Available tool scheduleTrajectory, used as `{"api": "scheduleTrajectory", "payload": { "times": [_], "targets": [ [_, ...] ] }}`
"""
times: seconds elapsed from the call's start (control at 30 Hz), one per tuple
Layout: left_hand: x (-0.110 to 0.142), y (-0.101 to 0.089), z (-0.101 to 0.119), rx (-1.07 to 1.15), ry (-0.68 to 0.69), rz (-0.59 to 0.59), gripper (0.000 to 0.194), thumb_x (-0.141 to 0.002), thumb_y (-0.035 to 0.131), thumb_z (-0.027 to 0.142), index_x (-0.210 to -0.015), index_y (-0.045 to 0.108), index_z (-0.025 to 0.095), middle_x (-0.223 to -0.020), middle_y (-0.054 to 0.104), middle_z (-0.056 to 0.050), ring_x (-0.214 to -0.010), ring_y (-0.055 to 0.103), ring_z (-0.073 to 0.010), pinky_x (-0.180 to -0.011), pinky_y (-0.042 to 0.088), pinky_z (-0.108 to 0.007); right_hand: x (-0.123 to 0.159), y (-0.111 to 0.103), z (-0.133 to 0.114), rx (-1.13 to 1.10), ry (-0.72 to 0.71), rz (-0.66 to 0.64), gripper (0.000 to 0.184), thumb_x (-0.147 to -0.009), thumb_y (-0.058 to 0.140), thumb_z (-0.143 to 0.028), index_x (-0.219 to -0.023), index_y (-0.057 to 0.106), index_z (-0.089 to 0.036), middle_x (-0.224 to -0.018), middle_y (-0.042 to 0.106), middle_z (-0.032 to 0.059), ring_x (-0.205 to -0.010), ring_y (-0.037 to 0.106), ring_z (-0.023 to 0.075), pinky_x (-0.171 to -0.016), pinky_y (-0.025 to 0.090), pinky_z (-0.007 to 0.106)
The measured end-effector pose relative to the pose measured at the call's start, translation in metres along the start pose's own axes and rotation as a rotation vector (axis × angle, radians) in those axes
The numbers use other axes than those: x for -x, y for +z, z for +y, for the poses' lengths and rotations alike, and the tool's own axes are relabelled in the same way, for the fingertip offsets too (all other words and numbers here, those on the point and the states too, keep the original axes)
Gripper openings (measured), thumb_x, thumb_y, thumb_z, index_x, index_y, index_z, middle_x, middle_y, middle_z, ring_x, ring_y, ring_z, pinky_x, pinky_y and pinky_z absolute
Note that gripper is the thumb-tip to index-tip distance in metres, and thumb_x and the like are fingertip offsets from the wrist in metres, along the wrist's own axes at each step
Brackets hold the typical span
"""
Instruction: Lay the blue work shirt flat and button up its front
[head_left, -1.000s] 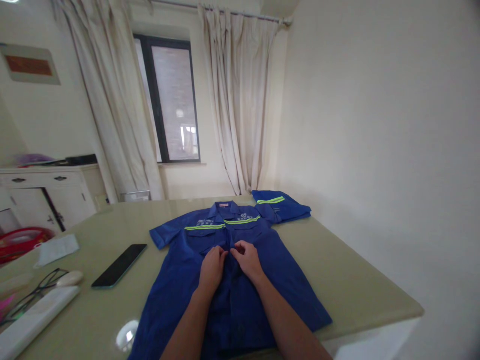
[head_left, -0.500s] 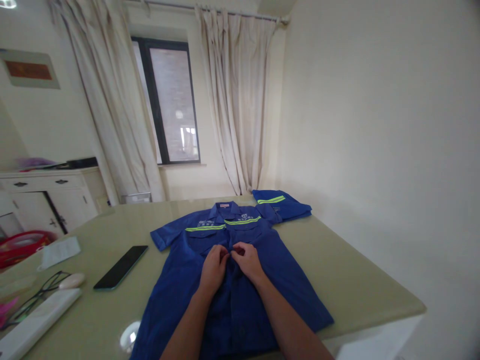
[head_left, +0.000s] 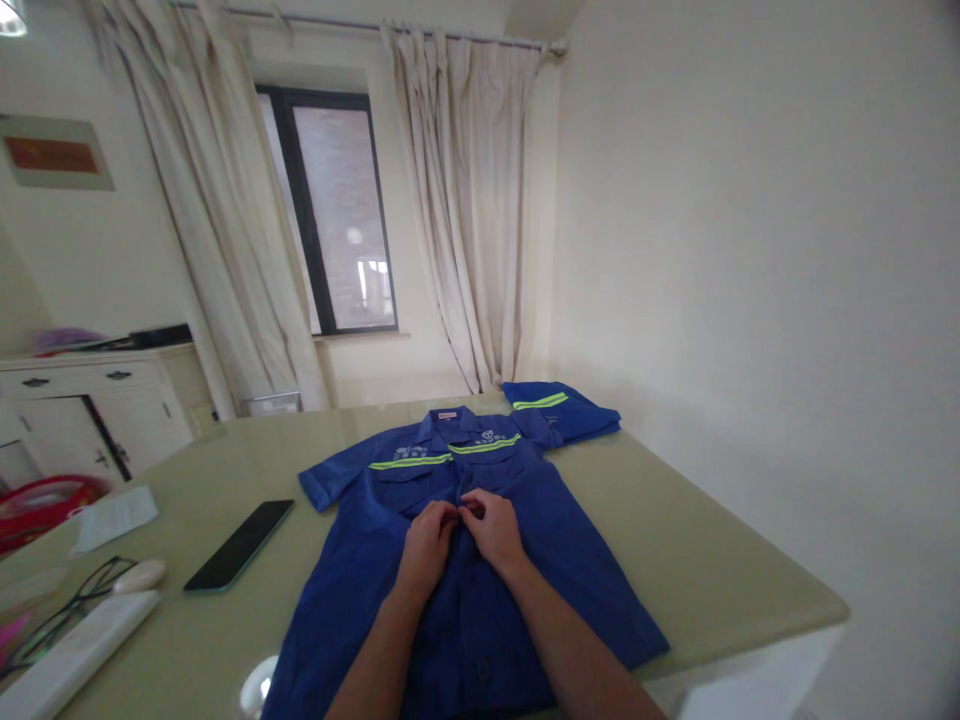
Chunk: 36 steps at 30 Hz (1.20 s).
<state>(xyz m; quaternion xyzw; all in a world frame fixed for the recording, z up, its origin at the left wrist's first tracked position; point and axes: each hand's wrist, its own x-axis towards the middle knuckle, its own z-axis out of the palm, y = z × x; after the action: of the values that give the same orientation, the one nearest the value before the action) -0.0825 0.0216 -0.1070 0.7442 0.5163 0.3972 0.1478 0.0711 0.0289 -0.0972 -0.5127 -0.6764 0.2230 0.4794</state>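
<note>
A blue short-sleeved work shirt (head_left: 525, 560) lies front up on the table, collar away from me, with a yellow-green reflective stripe across its chest. Both hands meet at its front opening, just below the chest pockets. My left hand (head_left: 429, 545) is closed, pinching the left edge of the placket. My right hand (head_left: 491, 528) pinches the placket from the other side, its fingertips nearly touching those of the left. What lies between the fingertips, perhaps a button, is too small and covered to make out. A button shows lower on the shirt front.
A folded blue garment (head_left: 562, 412) lies by the shirt's right sleeve. On the left of the table (head_left: 720, 560) are a phone (head_left: 240, 545), glasses (head_left: 71, 610), a white long case (head_left: 82, 655) and a pale mask-like sheet (head_left: 114, 520). A wall stands to the right.
Both hands stay pinched at the shirt front, with only small finger movements. The whole view has shifted slightly; the shirt lies as before.
</note>
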Motion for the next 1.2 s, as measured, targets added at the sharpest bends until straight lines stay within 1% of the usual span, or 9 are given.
{"api": "scheduleTrajectory", "payload": {
  "times": [0.1, 0.2, 0.4, 0.57, 0.73, 0.87, 1.03, 1.13, 1.2],
  "targets": [
    [0.001, -0.001, 0.003, -0.035, -0.026, 0.021, 0.018, -0.089, 0.047, 0.013, -0.089, 0.064, 0.021, -0.09, 0.067, -0.005, -0.086, 0.064, -0.0198, -0.082, 0.048, -0.032, 0.002, -0.002, -0.005, 0.01, -0.045, -0.028, 0.017, -0.085, 0.06, -0.026, -0.087, 0.077, -0.023, -0.081, 0.077, 0.002, -0.074, 0.071, 0.0184, -0.07, 0.051, 0.025],
    [0.003, -0.002, 0.006, -0.057, -0.038, 0.053, 0.017, -0.09, 0.046, 0.013, -0.089, 0.062, 0.021, -0.09, 0.066, -0.004, -0.087, 0.063, -0.0198, -0.081, 0.047, -0.032, 0.001, -0.004, -0.009, -0.003, -0.09, -0.031, 0.027, -0.09, 0.051, -0.026, -0.084, 0.077, -0.023, -0.08, 0.076, 0.0019, -0.073, 0.069, 0.0177, -0.069, 0.049, 0.025],
    [0.002, -0.002, 0.004, -0.021, -0.082, 0.065, 0.016, -0.088, 0.049, 0.013, -0.089, 0.062, 0.022, -0.09, 0.07, -0.003, -0.087, 0.066, -0.0189, -0.08, 0.047, -0.029, -0.002, 0.002, 0.0, -0.112, -0.043, -0.079, 0.024, -0.078, 0.056, -0.013, -0.089, 0.076, -0.02, -0.083, 0.076, 0.0024, -0.075, 0.07, 0.0181, -0.071, 0.051, 0.025],
    [0.001, -0.003, 0.002, 0.061, -0.073, 0.067, 0.018, -0.087, 0.048, 0.016, -0.088, 0.065, 0.022, -0.088, 0.073, -0.003, -0.085, 0.068, -0.0183, -0.079, 0.049, -0.028, -0.002, 0.006, 0.007, -0.048, -0.007, -0.085, 0.012, -0.077, 0.062, -0.015, -0.08, 0.073, -0.02, -0.079, 0.073, 0.0023, -0.074, 0.067, 0.0177, -0.069, 0.05, 0.024],
    [0.001, -0.004, 0.004, 0.089, -0.068, 0.044, 0.023, -0.092, 0.047, 0.031, -0.088, 0.067, 0.022, -0.083, 0.074, -0.003, -0.079, 0.069, -0.0193, -0.074, 0.048, -0.029, 0.001, 0.002, 0.004, 0.096, -0.034, -0.074, 0.012, -0.081, 0.062, -0.016, -0.081, 0.073, -0.021, -0.082, 0.071, 0.0025, -0.075, 0.064, 0.0162, -0.07, 0.046, 0.023],
    [-0.001, -0.004, 0.002, 0.098, -0.125, 0.062, 0.027, -0.09, 0.051, 0.041, -0.083, 0.067, 0.021, -0.078, 0.074, -0.003, -0.075, 0.068, -0.0204, -0.071, 0.047, -0.029, 0.002, 0.001, 0.0, 0.105, -0.044, -0.071, 0.012, -0.082, 0.062, -0.017, -0.079, 0.073, -0.021, -0.082, 0.07, 0.0026, -0.077, 0.064, 0.0161, -0.072, 0.045, 0.023],
    [-0.005, -0.004, -0.004, 0.155, -0.142, 0.061, 0.023, -0.087, 0.054, 0.04, -0.08, 0.065, 0.021, -0.075, 0.071, -0.002, -0.072, 0.067, -0.0197, -0.068, 0.048, -0.028, -0.006, 0.004, -0.001, -0.048, 0.142, -0.026, 0.008, -0.078, 0.066, -0.019, -0.075, 0.073, -0.019, -0.077, 0.071, 0.0023, -0.074, 0.064, 0.0163, -0.07, 0.045, 0.023],
    [-0.004, -0.003, -0.003, 0.152, -0.12, 0.02, 0.017, -0.086, 0.056, 0.03, -0.098, 0.063, 0.021, -0.074, 0.067, 0.001, -0.069, 0.065, -0.0178, -0.066, 0.047, -0.026, -0.012, 0.005, 0.003, -0.146, 0.301, -0.064, 0.008, -0.075, 0.066, -0.017, -0.073, 0.073, -0.018, -0.072, 0.072, 0.0024, -0.07, 0.064, 0.0159, -0.064, 0.044, 0.023],
    [0.0, -0.003, 0.001, 0.078, -0.078, -0.036, 0.027, -0.086, 0.055, 0.021, -0.112, 0.06, 0.023, -0.078, 0.067, 0.002, -0.073, 0.065, -0.0171, -0.069, 0.047, -0.025, -0.015, 0.003, 0.007, -0.168, 0.352, -0.119, 0.008, -0.073, 0.066, -0.016, -0.071, 0.074, -0.016, -0.065, 0.07, 0.0018, -0.063, 0.063, 0.0152, -0.059, 0.043, 0.022]
  ]
}}
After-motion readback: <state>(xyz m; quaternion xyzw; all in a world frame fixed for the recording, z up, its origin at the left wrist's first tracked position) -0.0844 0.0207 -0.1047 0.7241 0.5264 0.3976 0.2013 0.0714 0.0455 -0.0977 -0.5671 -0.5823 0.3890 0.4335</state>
